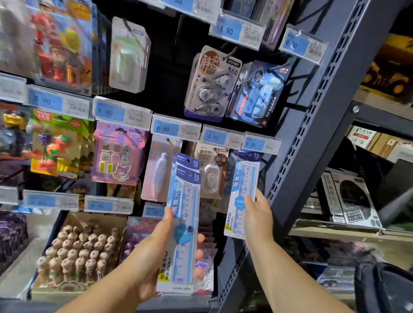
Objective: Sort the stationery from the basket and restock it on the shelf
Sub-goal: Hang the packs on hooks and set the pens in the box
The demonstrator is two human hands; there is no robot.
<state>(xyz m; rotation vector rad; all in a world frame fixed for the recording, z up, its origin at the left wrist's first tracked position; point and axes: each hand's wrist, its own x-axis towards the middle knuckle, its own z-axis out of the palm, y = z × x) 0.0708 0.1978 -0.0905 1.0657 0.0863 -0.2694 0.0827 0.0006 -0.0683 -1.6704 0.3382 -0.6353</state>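
Head view: 2 hands [155,248] [258,214] grip ruler packs [186,202] [244,178]; cardboard box [93,219] holds figurines [80,248].

Some blue and white ruler packs [184,216] stand upright, stacked together in the left hand [157,253]. Another pack [243,181] hangs upright at the shelf [302,136], and the right hand [257,214] holds its lower part.
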